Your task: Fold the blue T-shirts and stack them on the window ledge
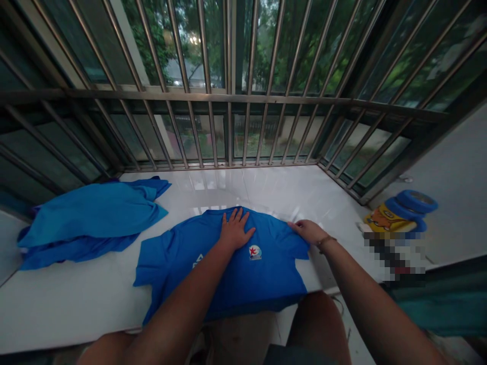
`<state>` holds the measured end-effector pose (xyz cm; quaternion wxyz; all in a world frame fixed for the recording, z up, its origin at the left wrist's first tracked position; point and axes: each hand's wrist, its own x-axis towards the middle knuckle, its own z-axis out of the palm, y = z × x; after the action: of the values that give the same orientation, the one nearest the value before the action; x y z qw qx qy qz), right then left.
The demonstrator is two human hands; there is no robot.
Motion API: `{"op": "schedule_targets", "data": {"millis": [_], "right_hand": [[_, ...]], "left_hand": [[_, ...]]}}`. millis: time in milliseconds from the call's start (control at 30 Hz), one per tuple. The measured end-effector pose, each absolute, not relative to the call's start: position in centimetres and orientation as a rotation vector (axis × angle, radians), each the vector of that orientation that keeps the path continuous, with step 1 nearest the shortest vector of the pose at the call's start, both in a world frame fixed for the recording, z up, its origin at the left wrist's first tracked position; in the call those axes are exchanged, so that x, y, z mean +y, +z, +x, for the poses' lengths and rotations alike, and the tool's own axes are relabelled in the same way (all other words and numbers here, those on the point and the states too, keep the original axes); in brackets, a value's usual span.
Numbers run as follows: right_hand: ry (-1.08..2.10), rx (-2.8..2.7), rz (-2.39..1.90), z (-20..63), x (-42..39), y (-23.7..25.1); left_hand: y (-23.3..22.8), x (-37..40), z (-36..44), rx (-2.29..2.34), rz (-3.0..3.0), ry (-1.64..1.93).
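Note:
A blue T-shirt [262,284] lies spread out on the white sill, its collar toward the window and its lower part at the front edge. A small white badge with a red star and white lettering show on its front. My left hand [235,229] rests flat near the collar, fingers spread. At the sleeve on the right, my right hand [309,231] has its thumb and fingers closed on the shirt's shoulder edge. A bracelet circles my right wrist. My left forearm covers part of the shirt's front.
Several blue garments [95,213] lie in a loose pile at the left of the white sill [266,185]. A yellow and blue container [399,213] stands at the right, beside a blurred-out object. Metal window bars [228,96] border the back. My knees are below the front edge.

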<state>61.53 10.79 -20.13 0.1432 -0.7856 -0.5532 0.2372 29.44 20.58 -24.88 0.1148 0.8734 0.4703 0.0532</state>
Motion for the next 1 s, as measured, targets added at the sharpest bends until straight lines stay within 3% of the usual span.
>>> {"op": "schedule_targets", "data": {"millis": [133, 200, 600, 1000], "right_hand": [[1.210, -1.548, -2.224, 63.1, 9.0, -19.0], [1.297, -1.377, -2.238, 63.8, 8.0, -18.8], [0.698, -1.096, -2.308, 60.7, 6.4, -23.1], [0.298, -1.098, -2.437, 59.2, 5.6, -24.5]], "left_hand": [[-25.2, 20.6, 29.4, 1.347, 2.558, 0.216], [-25.3, 20.6, 29.4, 1.340, 2.562, 0.277], [-24.9, 19.5, 28.6, 1.150, 2.728, 0.552], [-24.9, 19.8, 29.0, 1.224, 2.655, 0.453]]}}
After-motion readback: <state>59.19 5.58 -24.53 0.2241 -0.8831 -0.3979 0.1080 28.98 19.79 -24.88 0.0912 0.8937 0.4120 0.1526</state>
